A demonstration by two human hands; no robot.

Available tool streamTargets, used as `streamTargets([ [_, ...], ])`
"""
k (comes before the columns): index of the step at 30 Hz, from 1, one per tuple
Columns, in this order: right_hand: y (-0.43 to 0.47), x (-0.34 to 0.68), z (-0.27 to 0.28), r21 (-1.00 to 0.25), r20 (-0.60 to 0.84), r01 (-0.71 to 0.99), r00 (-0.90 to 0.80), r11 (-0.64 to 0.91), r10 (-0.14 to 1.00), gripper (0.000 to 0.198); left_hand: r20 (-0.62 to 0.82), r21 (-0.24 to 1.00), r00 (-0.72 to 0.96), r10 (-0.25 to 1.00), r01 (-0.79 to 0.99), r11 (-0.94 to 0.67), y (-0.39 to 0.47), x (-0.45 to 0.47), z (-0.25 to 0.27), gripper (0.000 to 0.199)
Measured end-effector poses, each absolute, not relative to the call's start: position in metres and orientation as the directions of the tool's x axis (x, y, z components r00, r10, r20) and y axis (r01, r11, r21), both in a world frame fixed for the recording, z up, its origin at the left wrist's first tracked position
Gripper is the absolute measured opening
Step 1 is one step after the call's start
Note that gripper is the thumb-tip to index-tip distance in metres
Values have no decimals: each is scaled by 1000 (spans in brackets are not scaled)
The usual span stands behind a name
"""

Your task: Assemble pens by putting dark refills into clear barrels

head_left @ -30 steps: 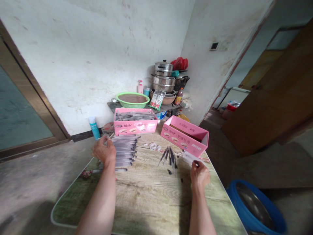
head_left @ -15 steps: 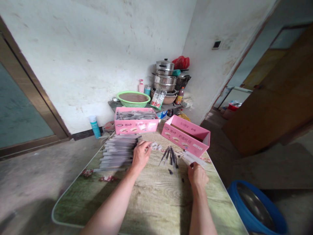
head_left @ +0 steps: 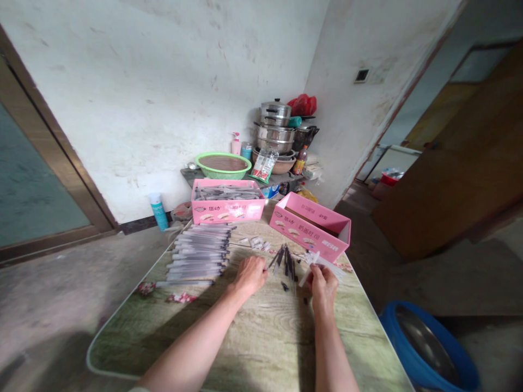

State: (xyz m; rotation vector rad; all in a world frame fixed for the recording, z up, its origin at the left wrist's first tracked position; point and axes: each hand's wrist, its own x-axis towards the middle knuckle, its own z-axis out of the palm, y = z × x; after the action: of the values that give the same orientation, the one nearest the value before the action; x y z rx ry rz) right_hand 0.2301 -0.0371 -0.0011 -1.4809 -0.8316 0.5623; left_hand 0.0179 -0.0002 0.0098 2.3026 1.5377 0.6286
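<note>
Lower centre-right: my right hand (head_left: 324, 286) pinches a whitish tube (head_left: 304, 279); my left hand (head_left: 250, 275) (grip: cannot tell) is near dark rods (head_left: 288, 262).

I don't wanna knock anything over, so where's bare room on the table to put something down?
Bare patches of the wood-patterned table lie between the person's bare forearms, and left of the left forearm, nearer than the pink printed flowers. It's crowded farther back: pale slim tubes with dark tips, thin dark sticks, pink printed cardboard boxes.
</note>
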Motion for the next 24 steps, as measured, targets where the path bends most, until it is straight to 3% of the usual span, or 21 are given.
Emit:
streamTargets([
  [4, -35, 224, 0, -1000, 24, 1, 633, 31, 774, 29, 245, 469, 272, 931, 806, -359, 0, 17, 8, 12],
  [9, -36, 218, 6, -963, -70, -258, 514, 76, 855, 34, 281, 600, 204, 938, 725, -338, 7, 10, 8, 10],
  [12, -36, 218, 8, -926, -62, -356, 466, 123, 883, 33, 211, 800, 196, 958, 529, -284, 10, 5, 9, 9],
  [15, -36, 220, 10, -895, -43, -408, 480, 180, 876, 30, 74, 976, 306, 949, 172, -131, 10, 2, 8, 11],
  [18, -35, 224, 9, -868, -31, -434, 532, 241, 846, 29, 70, 997, 398, 915, -47, -55, 11, 2, 4, 25],
  [24, -33, 232, 4, -827, -11, -440, 635, 350, 772, 29, 107, 992, 484, 868, -110, -62, 13, 3, 2, 31],
])
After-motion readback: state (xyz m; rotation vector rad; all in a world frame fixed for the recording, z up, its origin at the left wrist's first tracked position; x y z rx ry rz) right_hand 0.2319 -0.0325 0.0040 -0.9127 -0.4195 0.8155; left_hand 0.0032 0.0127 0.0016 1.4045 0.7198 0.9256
